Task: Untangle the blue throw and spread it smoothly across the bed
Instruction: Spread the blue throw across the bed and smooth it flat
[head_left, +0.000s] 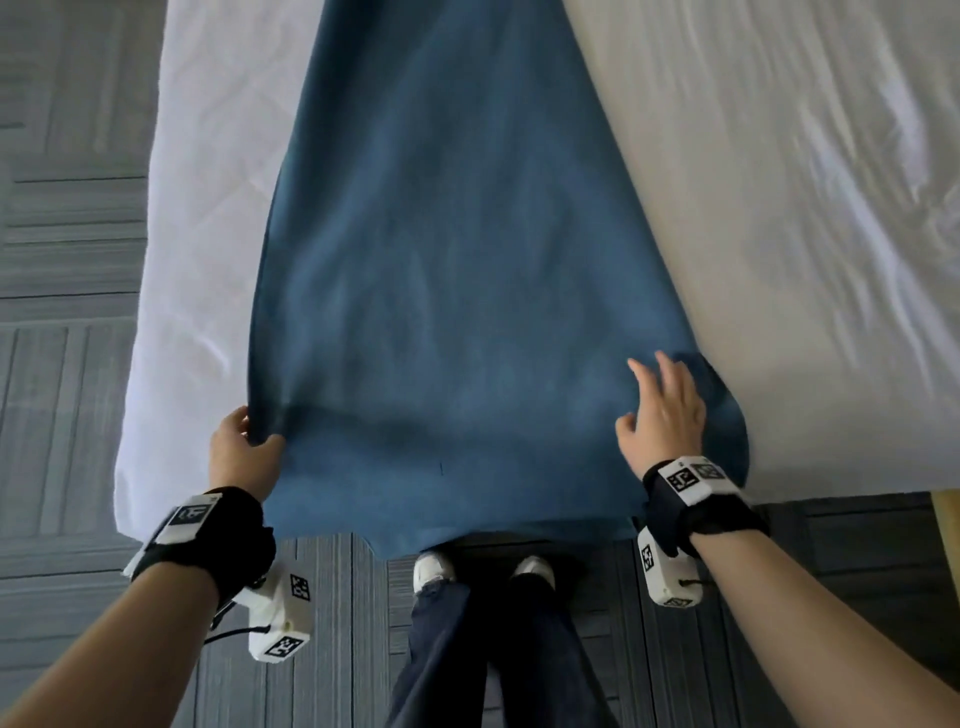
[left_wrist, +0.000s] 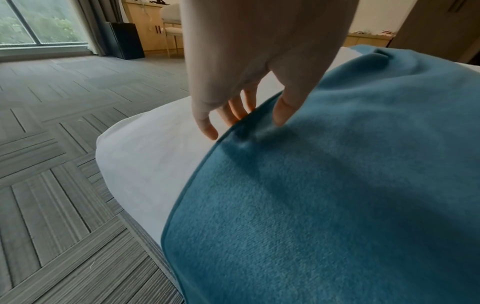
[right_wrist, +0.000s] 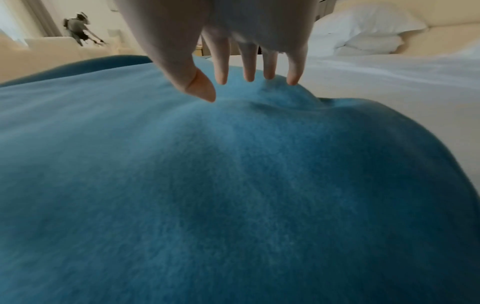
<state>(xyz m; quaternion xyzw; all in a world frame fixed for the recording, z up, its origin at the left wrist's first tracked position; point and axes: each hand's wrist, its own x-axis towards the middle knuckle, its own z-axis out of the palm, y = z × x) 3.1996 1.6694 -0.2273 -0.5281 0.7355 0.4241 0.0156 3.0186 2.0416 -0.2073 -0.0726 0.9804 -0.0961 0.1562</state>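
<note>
The blue throw (head_left: 457, 260) runs as a long strip across the white bed (head_left: 779, 208), and its near end hangs over the bed's edge toward me. My left hand (head_left: 254, 431) pinches the throw's left hem near that edge. In the left wrist view the thumb (left_wrist: 283, 115) lies on top of the throw (left_wrist: 337, 185) and the fingers reach under the hem. My right hand (head_left: 649, 384) is spread with straight fingers over the throw's right side. Its fingertips (right_wrist: 293, 80) touch a raised hump of the throw (right_wrist: 207, 185), whose right edge bulges outward.
Grey patterned carpet (head_left: 67, 260) lies left of the bed and under my feet (head_left: 434, 566). White pillows (right_wrist: 363, 30) are piled at the far end of the bed (right_wrist: 389, 72). A window (left_wrist: 39, 20) and a chair (left_wrist: 171, 26) stand beyond the carpet.
</note>
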